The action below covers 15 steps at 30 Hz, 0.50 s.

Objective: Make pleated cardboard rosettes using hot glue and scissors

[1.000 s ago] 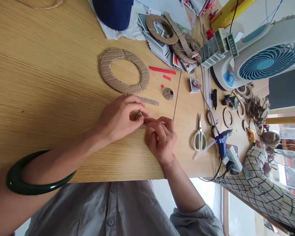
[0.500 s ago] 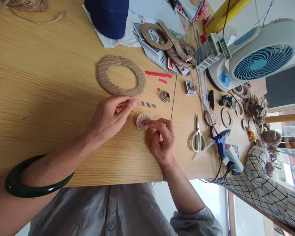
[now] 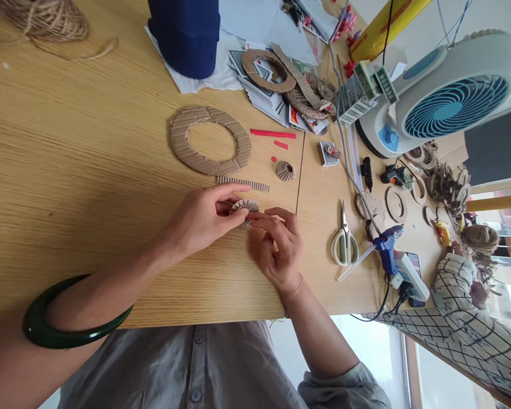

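Note:
A small pleated cardboard rosette point(image 3: 245, 205) is between my two hands, low over the wooden table. My left hand point(image 3: 204, 215) grips it at the left, thumb in front and fingers behind. From the right, my right hand point(image 3: 281, 244) touches the rosette with bent fingers pinched together; the fingers hide its red centre. Just beyond my left fingers lies a narrow corrugated cardboard strip point(image 3: 258, 186). Behind that rests a flat cardboard ring point(image 3: 181, 142). A second pleated rosette point(image 3: 285, 171), a red paper dot point(image 3: 273, 159) and red paper strips point(image 3: 273, 134) lie farther right.
Scissors point(image 3: 344, 245) and a blue glue gun point(image 3: 385, 247) lie to the right, near a power strip point(image 3: 411, 275). A fan point(image 3: 438, 102) stands at the back right. Twine point(image 3: 46, 20) and a dark blue object point(image 3: 185, 40) are at the far left. Another person's checked sleeve point(image 3: 455, 284) shows at right.
My left hand has let go of the corrugated strip, which now lies on the table, and has moved to grip the rosette. My right hand stays at the rosette.

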Each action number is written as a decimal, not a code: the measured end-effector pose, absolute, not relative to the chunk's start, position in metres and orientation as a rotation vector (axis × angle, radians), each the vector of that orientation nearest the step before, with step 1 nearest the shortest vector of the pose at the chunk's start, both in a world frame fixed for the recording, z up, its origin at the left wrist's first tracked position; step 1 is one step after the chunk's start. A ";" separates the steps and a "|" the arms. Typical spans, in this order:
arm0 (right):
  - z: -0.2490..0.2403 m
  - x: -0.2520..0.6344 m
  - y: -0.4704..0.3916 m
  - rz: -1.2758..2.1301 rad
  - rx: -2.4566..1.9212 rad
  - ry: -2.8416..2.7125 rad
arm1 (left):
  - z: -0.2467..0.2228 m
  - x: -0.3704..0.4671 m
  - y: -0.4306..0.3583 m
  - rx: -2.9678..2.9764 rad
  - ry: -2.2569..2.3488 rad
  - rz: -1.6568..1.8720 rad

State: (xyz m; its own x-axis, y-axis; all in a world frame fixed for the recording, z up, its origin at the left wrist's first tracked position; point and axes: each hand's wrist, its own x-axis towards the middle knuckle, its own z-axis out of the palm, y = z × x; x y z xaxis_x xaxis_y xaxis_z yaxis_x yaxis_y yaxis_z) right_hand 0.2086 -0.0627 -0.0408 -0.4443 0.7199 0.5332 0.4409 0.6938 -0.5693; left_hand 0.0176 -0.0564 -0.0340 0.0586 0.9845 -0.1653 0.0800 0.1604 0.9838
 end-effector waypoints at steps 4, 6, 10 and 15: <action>-0.037 0.209 -0.062 0.555 -0.882 -2.060 | -0.036 0.017 -0.055 1.181 1.301 1.000; -0.034 0.210 -0.063 0.627 -0.884 -2.001 | -0.036 0.016 -0.055 1.178 1.305 0.996; -0.034 0.211 -0.064 0.691 -0.924 -1.810 | -0.035 0.015 -0.055 1.185 1.347 0.971; -0.042 0.212 -0.064 0.765 -1.123 -1.642 | -0.028 0.015 -0.054 1.201 1.352 0.992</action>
State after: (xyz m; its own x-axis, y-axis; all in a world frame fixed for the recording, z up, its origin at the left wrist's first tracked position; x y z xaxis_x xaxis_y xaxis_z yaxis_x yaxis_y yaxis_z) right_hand 0.2115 -0.0638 -0.0415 -0.1064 0.9259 0.3625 0.3179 0.3771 -0.8699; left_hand 0.0153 -0.0545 -0.0285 0.0272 0.9859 -0.1653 0.1378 0.1601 0.9774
